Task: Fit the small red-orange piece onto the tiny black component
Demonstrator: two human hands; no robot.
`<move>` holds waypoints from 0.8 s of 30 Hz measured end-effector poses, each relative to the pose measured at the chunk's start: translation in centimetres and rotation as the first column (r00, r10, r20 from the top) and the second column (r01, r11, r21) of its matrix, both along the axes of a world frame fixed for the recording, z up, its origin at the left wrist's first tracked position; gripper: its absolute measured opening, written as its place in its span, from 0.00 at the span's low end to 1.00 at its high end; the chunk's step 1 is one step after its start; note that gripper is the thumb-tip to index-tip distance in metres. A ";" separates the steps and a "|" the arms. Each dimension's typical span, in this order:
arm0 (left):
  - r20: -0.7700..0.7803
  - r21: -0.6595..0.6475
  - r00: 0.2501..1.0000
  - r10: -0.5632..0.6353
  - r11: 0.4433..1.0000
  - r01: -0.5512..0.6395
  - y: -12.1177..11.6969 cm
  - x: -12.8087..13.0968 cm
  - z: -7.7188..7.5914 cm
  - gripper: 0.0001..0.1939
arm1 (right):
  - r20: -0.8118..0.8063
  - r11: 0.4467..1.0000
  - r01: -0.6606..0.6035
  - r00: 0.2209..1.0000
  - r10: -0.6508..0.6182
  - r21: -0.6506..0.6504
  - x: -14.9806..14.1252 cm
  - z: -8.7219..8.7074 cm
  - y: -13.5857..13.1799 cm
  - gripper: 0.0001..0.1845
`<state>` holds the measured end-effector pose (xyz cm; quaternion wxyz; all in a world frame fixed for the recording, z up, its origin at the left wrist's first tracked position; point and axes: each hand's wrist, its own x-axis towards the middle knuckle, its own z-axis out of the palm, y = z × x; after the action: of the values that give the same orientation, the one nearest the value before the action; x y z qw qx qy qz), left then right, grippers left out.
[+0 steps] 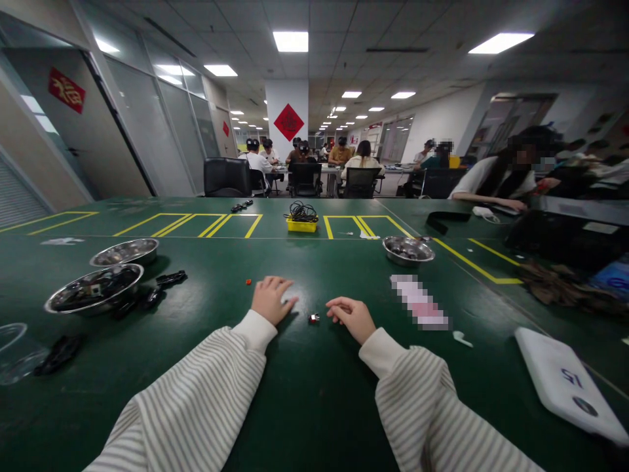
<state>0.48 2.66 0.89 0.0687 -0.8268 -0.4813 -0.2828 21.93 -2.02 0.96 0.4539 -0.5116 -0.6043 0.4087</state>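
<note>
A small metallic part (313, 318) with a bit of red and white lies on the green table (314, 387), between my two hands. To its left, my left hand (273, 299) hovers low with fingers spread and nothing in it. My right hand (352, 316) is on the other side, its fingers loosely bent and slightly apart, pointing at the part without touching it. No object shows in the right hand. Beyond my left hand sits a tiny orange piece (248, 282). The small part's exact kind is too small to make out.
Left stand two metal bowls (93, 288) (125, 252), with black parts (156, 296) alongside. A third bowl (407, 250) is at right, near an earbud (462, 339) and a white device (565, 380). A yellow tray (302, 225) holds black cables. A person (501, 174) sits at right.
</note>
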 end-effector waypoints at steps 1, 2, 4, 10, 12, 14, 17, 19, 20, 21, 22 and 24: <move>0.017 0.040 0.990 0.138 0.990 -0.138 0.9 -1.4 0.0 0.18 | 0.002 1.000 0.001 1.000 -0.001 -0.003 0.0 0.1 -0.1 0.09; 0.025 0.037 0.966 0.258 0.965 -0.258 1.8 -2.9 -0.1 0.17 | 0.005 1.000 0.002 1.000 -0.002 -0.005 -0.1 0.2 -0.1 0.09; 0.029 -0.015 0.929 0.369 0.929 -0.369 3.3 -5.4 -0.4 0.14 | 0.010 1.000 0.001 1.000 -0.001 -0.010 -0.1 0.3 -0.2 0.08; 0.024 -0.122 0.964 0.264 0.958 -0.259 4.3 -6.7 -1.2 0.07 | 0.037 1.000 -0.006 0.999 0.006 0.012 -0.1 0.2 -0.2 0.09; 0.116 -0.132 0.978 0.171 0.979 -0.155 3.3 -5.0 -1.1 0.07 | 0.033 1.000 -0.013 0.999 0.012 0.016 -0.2 0.2 -0.2 0.09; 0.256 -0.106 0.966 0.038 0.994 -0.011 1.7 -2.7 -0.8 0.08 | 0.019 0.999 -0.043 0.999 0.042 0.017 -0.4 0.2 -0.4 0.10; 0.369 -0.009 0.905 -0.212 0.973 0.232 -1.5 1.1 -0.2 0.08 | -0.040 0.992 -0.128 0.991 0.127 -0.004 -0.8 0.2 -0.6 0.12; 0.377 0.039 0.849 -0.370 0.922 0.384 -3.4 2.9 0.2 0.07 | -0.098 0.979 -0.202 0.975 0.199 -0.025 -1.0 0.1 -0.7 0.13; 0.377 0.056 0.825 -0.421 0.900 0.433 -4.1 3.6 0.3 0.06 | -0.121 0.971 -0.238 0.965 0.233 -0.033 -1.1 0.0 -0.7 0.13; 0.375 0.066 0.810 -0.451 0.884 0.462 -4.6 4.0 0.5 0.06 | -0.137 0.963 -0.265 0.956 0.258 -0.042 -1.1 0.0 -0.7 0.13; 0.372 0.073 0.803 -0.466 0.877 0.475 -4.9 4.2 0.6 0.06 | -0.147 0.958 -0.282 0.951 0.272 -0.051 -1.1 0.0 -0.7 0.13; 0.364 0.076 0.808 -0.463 0.879 0.470 -5.1 4.3 0.7 0.07 | -0.165 0.953 -0.293 0.946 0.278 -0.077 -1.0 0.0 -0.6 0.13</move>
<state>4.81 -2.44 1.57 -0.1024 -0.8513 -0.2701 -0.4381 20.90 -2.65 0.99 0.4084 -0.4082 -0.6143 0.5379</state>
